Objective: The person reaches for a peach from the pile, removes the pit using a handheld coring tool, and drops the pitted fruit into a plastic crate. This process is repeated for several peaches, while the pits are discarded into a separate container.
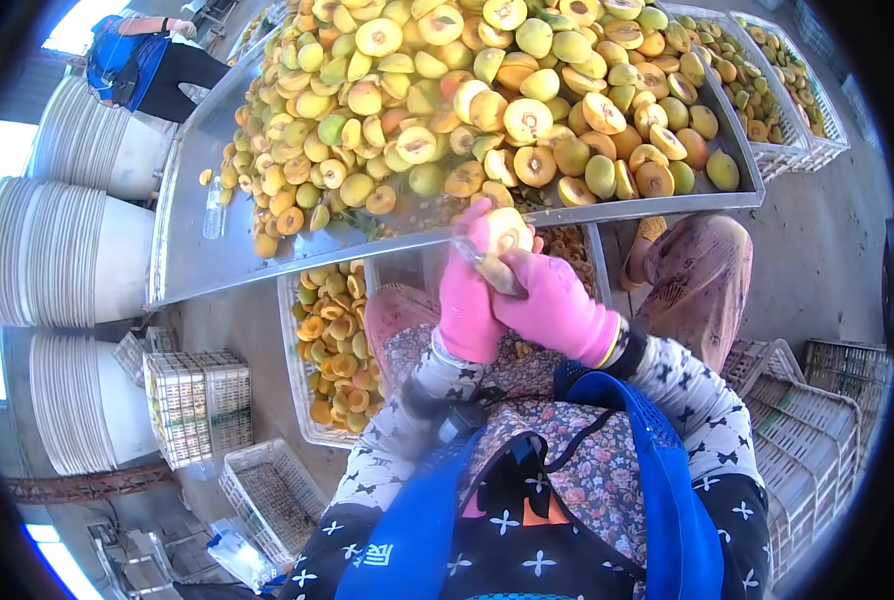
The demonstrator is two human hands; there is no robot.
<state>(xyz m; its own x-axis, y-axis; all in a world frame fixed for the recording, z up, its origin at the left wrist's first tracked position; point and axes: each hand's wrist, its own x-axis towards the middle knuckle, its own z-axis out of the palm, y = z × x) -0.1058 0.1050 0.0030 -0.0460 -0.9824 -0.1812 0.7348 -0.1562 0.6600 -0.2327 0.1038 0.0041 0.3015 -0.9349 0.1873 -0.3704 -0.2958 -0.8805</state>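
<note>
My left hand (467, 305), in a pink glove, is closed around a halved yellow peach (508, 230), its cut face turned up. My right hand (559, 308), also gloved in pink, grips a short-handled pitting tool (497, 270). Its thin metal end lies against the left fingers beside the peach; the exact blade shape is blurred. Both hands are together just past the near rim of a metal tray table (387, 245). Heaped on that table are many peach halves (417, 145), some cut side up with brown centres.
Below the table, a white crate (312, 425) holds hollowed peach halves (337, 340). More filled crates (797, 150) stand at the right. Stacked white tubs (67, 250) and crates (197, 405) line the left. A clear bottle (214, 212) is on the table; another person (147, 65) bends behind.
</note>
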